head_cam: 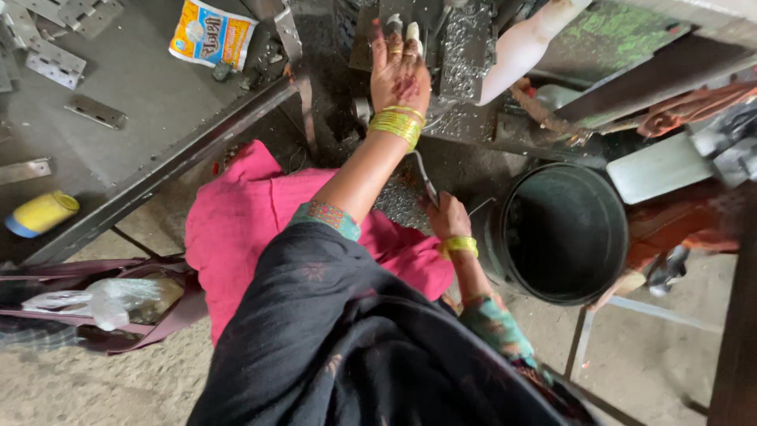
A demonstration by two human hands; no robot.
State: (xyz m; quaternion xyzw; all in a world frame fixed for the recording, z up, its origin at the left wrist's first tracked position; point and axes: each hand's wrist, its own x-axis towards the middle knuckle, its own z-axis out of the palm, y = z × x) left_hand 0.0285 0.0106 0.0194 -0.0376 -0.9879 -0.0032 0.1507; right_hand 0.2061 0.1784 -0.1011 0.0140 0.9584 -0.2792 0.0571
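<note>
The left hand (pixel 400 75), fingers pressed together, lies flat on the grey, shaving-strewn metal machine bed (pixel 465 47), while the nearer right hand (pixel 447 217) pinches a thin metal strip (pixel 424 177), its long axis pointing up toward the left hand, beside 1 dark round bucket (pixel 564 233).

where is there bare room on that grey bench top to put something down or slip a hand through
Bare patch on the grey bench top, bordered by the metal plates at left, the printed pouch above and the bench's front edge. The dark bucket looks empty inside. Crowded: around the left hand at the machine, thick with metal shavings; the right hand holds a thin metal strip.
</note>
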